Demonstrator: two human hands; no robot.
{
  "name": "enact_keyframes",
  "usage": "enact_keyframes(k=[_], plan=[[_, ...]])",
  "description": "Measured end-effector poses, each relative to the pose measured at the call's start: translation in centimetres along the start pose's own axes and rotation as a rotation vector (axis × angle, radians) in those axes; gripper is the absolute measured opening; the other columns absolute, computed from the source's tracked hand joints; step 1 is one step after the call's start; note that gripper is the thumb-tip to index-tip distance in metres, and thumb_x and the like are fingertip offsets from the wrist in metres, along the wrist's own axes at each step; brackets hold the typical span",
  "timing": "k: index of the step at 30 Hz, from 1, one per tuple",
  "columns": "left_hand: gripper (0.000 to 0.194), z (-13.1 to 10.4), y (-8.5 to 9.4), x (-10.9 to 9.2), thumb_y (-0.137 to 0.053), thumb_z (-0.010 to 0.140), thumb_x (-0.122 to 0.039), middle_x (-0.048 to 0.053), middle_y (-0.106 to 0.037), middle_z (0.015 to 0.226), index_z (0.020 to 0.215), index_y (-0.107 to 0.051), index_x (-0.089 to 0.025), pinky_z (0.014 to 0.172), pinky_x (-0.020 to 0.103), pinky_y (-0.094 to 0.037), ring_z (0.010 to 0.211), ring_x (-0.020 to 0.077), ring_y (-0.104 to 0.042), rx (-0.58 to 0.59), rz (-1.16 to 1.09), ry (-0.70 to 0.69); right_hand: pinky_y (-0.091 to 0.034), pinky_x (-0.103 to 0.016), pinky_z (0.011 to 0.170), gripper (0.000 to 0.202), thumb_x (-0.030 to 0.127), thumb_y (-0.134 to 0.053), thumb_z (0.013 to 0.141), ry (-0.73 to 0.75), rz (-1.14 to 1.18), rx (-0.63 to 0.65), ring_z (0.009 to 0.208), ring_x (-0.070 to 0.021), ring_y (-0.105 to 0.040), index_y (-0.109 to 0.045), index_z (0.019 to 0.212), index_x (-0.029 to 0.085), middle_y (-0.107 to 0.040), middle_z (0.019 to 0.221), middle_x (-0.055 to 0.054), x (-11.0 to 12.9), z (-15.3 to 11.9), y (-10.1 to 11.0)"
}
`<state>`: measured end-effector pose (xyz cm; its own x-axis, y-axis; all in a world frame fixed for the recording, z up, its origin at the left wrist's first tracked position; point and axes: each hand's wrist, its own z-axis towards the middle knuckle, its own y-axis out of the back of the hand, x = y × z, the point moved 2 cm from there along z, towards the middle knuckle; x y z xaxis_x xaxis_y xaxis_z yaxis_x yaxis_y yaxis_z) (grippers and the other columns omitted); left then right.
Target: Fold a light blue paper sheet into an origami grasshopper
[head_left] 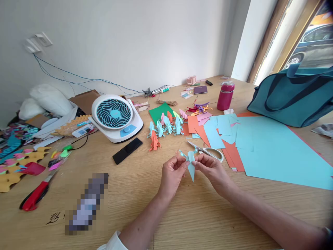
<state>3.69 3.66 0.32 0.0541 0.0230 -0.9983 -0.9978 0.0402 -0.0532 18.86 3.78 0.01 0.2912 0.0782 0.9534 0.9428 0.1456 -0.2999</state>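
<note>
A light blue folded paper figure (191,161) is pinched between my two hands above the wooden table; its long point hangs downward and thin curled ends stick up at the top. My left hand (173,172) grips its left side with thumb and fingers. On the opposite side, my right hand (212,170) pinches it the same way. White-handled scissors (212,152) lie just beyond my right hand. Further back stand several finished-looking paper figures, blue ones (169,126) and an orange one (154,141) in front.
Blue paper sheets (281,149) and orange strips (232,154) cover the right side. A black phone (127,150), a white fan (114,114) and a red-handled cutter (35,198) lie to the left. Behind are a pink bottle (225,97) and a teal bag (291,97).
</note>
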Motion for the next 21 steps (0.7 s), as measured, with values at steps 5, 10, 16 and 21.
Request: enact_keyframes(k=[5, 10, 16, 21], plan=[[0.021, 0.4, 0.2, 0.2, -0.078, 0.073, -0.032, -0.001, -0.066, 0.069, 0.080, -0.070, -0.014, 0.046, 0.017, -0.039, 0.052, 0.0063, -0.052, -0.005, -0.015, 0.054, -0.045, -0.032, 0.080, 0.036, 0.051, -0.086, 0.063, -0.032, 0.013, 0.032, 0.078, -0.0172, -0.059, -0.071, 0.076, 0.021, -0.069, 0.078, -0.001, -0.4, 0.4, 0.1], [0.024, 0.6, 0.6, 0.1, -0.078, 0.072, -0.030, 0.000, -0.070, 0.071, 0.089, -0.070, -0.015, 0.048, 0.017, -0.040, 0.052, 0.0077, -0.058, -0.048, -0.020, 0.075, -0.048, -0.034, 0.083, 0.041, 0.051, -0.089, 0.059, -0.049, 0.021, 0.035, 0.080, -0.0192, -0.064, -0.069, 0.081, 0.021, -0.073, 0.085, -0.004, -1.1, 0.8, 0.2], [0.025, 0.3, 0.3, 0.4, -0.082, 0.067, -0.030, 0.005, -0.075, 0.078, 0.084, -0.073, -0.014, 0.054, 0.017, -0.043, 0.065, 0.0108, -0.064, -0.054, -0.059, 0.130, -0.052, -0.034, 0.076, 0.049, 0.051, -0.091, 0.054, -0.003, 0.012, -0.072, 0.075, -0.0191, -0.066, -0.066, 0.084, 0.022, -0.072, 0.077, -0.003, -1.1, 1.0, 0.4], [0.025, 0.3, -0.1, 0.9, -0.083, 0.065, -0.034, 0.000, -0.067, 0.063, 0.073, -0.073, -0.013, 0.050, 0.019, -0.044, 0.053, 0.0084, -0.056, -0.054, -0.101, 0.147, -0.052, -0.034, 0.074, 0.048, 0.052, -0.090, 0.055, 0.026, -0.005, -0.094, 0.073, -0.0182, -0.066, -0.065, 0.083, 0.022, -0.070, 0.074, -0.001, -0.9, 1.1, 0.5]])
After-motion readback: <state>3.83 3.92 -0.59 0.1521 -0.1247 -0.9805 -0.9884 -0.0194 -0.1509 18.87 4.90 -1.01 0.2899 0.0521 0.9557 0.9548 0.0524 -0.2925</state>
